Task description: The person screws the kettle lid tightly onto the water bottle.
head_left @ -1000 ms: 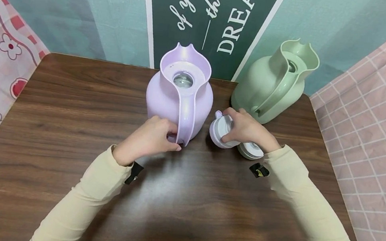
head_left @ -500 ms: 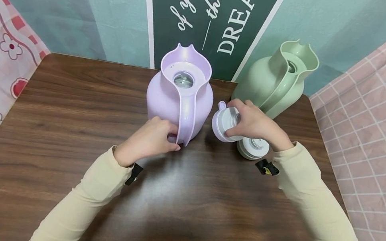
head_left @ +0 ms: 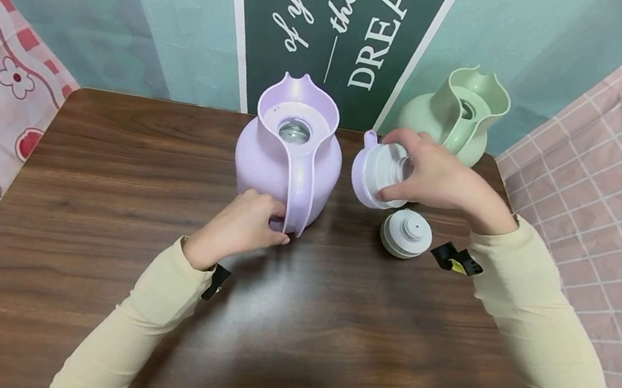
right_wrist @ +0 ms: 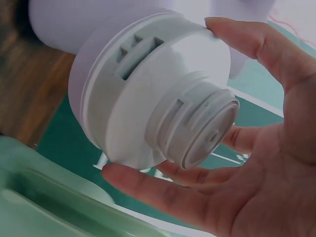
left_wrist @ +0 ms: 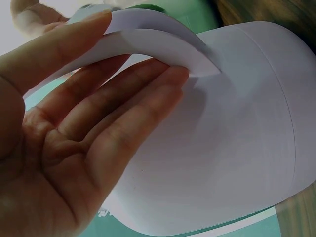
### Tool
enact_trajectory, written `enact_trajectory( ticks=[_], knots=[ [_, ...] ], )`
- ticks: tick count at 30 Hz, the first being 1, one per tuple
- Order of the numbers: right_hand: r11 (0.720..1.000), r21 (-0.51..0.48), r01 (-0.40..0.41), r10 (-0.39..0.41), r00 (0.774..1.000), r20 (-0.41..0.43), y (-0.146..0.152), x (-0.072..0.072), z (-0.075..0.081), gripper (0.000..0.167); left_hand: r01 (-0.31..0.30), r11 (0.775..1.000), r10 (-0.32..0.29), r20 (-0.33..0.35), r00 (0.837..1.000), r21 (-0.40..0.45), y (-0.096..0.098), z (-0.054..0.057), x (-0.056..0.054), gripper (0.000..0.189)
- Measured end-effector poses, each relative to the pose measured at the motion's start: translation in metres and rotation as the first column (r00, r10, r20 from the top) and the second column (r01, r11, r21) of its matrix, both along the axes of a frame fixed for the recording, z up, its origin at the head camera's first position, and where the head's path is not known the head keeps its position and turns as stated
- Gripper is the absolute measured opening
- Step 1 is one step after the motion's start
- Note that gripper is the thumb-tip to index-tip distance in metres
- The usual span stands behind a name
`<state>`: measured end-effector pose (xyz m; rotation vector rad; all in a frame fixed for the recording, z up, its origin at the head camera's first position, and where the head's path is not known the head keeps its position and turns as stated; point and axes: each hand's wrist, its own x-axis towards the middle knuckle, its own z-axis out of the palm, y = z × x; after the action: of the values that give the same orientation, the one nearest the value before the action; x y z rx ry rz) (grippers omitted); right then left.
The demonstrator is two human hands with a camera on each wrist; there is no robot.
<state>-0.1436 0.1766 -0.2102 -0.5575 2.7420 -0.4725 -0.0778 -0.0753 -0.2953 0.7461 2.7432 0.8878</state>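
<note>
A lilac vacuum jug (head_left: 262,165) stands upright near the middle back, its round mouth uncovered. My left hand (head_left: 239,227) is at the lower end of its handle (head_left: 299,196); in the left wrist view the thumb lies over the handle (left_wrist: 143,42) and the fingers reach beneath it. My right hand (head_left: 443,179) grips a lilac-and-white jug lid (head_left: 382,171) by its sides, raised off the table and tilted. The right wrist view shows its white threaded stopper (right_wrist: 200,128) facing the palm. Below the right hand, a second, whitish lid (head_left: 406,233) sits on the table, stopper up.
A green vacuum jug (head_left: 425,117) with an uncovered mouth stands at the back right, partly behind my right hand. The wooden table (head_left: 147,154) ends at a curtain backdrop (head_left: 197,31). Pink gridded cloth (head_left: 597,190) hangs at the right, flowered cloth (head_left: 0,117) at the left.
My right hand has lifted the lilac lid from beside the second lid and moved it back and slightly right, tilting it. The second lid is now uncovered to view. My left hand stays put.
</note>
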Motion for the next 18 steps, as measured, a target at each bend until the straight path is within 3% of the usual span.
enact_trajectory(
  ticks=[7,18],
  knots=[
    [0.998,-0.062,0.013,-0.015,0.999,-0.029,0.0,-0.001,0.033,0.072,0.001,1.0,-0.001,-0.008,1.0,0.001,0.0,0.0,0.001,0.01],
    [0.991,-0.113,0.068,-0.07,0.997,-0.015,-0.017,-0.012,0.07,0.082,0.004,1.0,-0.003,-0.007,1.0,0.014,0.0,0.001,0.0,0.009]
  ],
)
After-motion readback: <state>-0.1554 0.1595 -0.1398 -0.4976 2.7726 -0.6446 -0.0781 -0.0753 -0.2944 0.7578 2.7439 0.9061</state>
